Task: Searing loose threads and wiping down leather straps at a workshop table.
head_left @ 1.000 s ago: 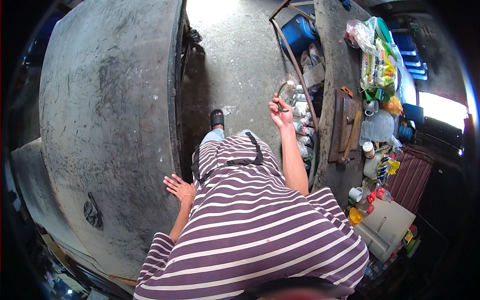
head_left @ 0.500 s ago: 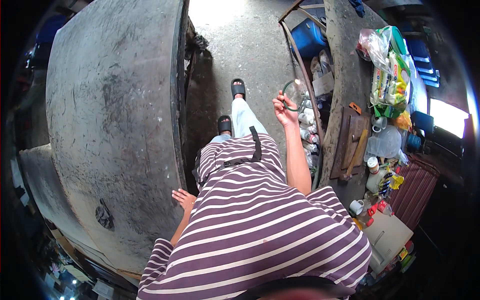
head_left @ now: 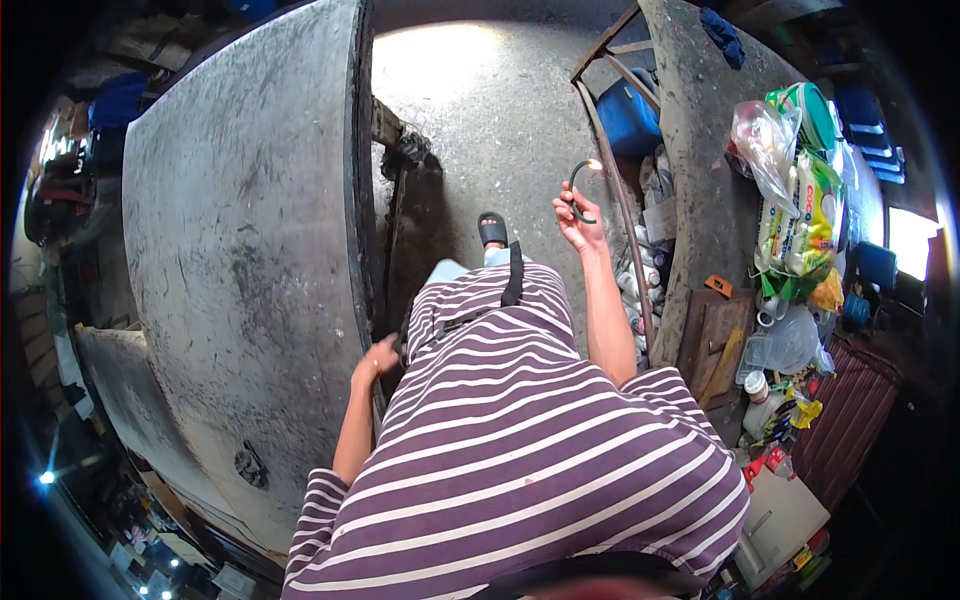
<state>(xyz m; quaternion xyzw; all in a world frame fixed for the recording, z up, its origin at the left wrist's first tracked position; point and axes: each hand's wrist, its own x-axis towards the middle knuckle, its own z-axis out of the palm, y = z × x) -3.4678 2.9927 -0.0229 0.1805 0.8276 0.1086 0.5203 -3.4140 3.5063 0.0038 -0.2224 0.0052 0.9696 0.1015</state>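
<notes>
Right hand (head_left: 580, 220) raised between one and two o'clock, I pinch a thin, dark-green, C-shaped strip (head_left: 573, 179) in bent fingers, above the grey, speckled concrete floor (head_left: 455, 110). My left hand (head_left: 380, 356) is at eight o'clock, just beside the near edge of the large, scuffed, grey tabletop (head_left: 240, 200); it is blurred and partly hidden, and I cannot tell whether it grasps anything.

The tabletop fills nine o'clock. From one round to four runs a worn, grey-brown bench (head_left: 700, 205), dim and cluttered at its far side, while strong light falls on the floor at twelve.

I count one green strip, one black sandal (head_left: 492, 229) at twelve, one blue plastic container (head_left: 627, 118) at one, one crumpled black scrap (head_left: 250, 465) on the tabletop at eight, one brown wooden panel (head_left: 712, 330) on the bench at three and one flat beige casing (head_left: 785, 520) at four. White bottles (head_left: 640, 280) below the bench edge lie too heaped to count.

The strip's long axis runs roughly from twelve to six; it bows toward nine, its gap faces three, and its glowing upper end points to about two.
</notes>
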